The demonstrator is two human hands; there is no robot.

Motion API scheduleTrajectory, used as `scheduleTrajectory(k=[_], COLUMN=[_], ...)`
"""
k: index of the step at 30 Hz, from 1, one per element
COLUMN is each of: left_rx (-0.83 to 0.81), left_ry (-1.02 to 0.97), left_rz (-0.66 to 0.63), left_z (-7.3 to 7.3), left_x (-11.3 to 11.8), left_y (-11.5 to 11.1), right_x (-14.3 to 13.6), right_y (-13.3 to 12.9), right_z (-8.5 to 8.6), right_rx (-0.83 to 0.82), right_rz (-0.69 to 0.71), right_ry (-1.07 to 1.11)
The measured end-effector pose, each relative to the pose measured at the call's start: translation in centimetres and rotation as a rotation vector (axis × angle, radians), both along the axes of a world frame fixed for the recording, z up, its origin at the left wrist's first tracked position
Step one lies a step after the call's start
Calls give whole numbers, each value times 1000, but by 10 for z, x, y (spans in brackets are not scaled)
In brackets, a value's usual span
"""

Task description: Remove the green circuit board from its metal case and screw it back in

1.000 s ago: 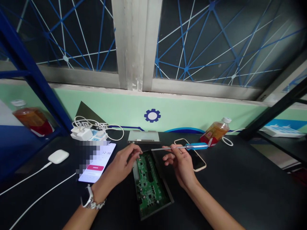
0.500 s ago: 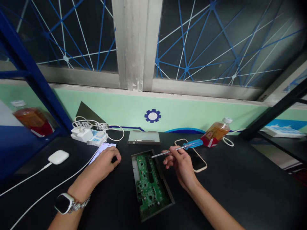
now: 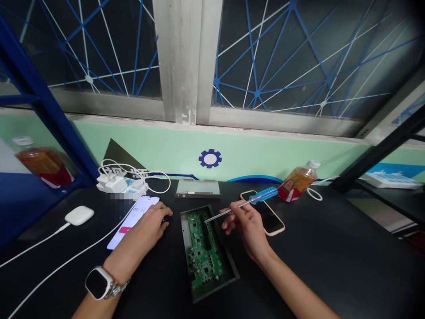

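In my right hand [image 3: 245, 223] is a screwdriver [image 3: 264, 195] with a clear blue handle, pinched by its metal shaft. The handle points up to the right, and the tip lies over the upper part of a green circuit board [image 3: 207, 266]; I cannot tell if it touches. The board sits in a shallow metal case [image 3: 232, 261] with a dark strip along its middle. To the left of the case, my left hand [image 3: 156, 223] rests low over the black table, fingers bent but apart, holding nothing. Beneath that wrist lies a lit phone [image 3: 142, 208] showing a timer.
Behind the case stands a flat metal panel [image 3: 198, 189]. A second phone [image 3: 270, 217] lies beyond my right hand, near a drink bottle [image 3: 297, 182]. White chargers and a power strip [image 3: 116, 185] are at back left, with a white earbud case [image 3: 79, 215] and cables on the table [image 3: 332, 248].
My left hand has shifted slightly right and its fingers have stretched out, showing more of the lit phone. The screwdriver tip has moved a little left and down over the board.
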State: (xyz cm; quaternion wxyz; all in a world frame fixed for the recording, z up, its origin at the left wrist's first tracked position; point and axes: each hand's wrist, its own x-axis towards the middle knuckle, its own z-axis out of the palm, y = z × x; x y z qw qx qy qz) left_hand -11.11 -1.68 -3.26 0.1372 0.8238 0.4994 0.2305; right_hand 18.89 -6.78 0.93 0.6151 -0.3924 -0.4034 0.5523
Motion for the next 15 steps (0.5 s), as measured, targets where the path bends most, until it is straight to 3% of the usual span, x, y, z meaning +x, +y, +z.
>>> scheduleTrajectory(k=[4, 8, 15], left_rx=[5, -17, 56], left_ry=[52, 100, 55], left_rz=[44, 78, 116], left_z=[-9, -7, 15], left_x=[1, 4, 21], left_y=[3, 3, -3], right_x=[0, 0, -1], right_y=[0, 0, -1], right_z=[0, 1, 1], right_rx=[5, 19, 22], right_rz=[20, 42, 58], right_ry=[-18, -34, -66])
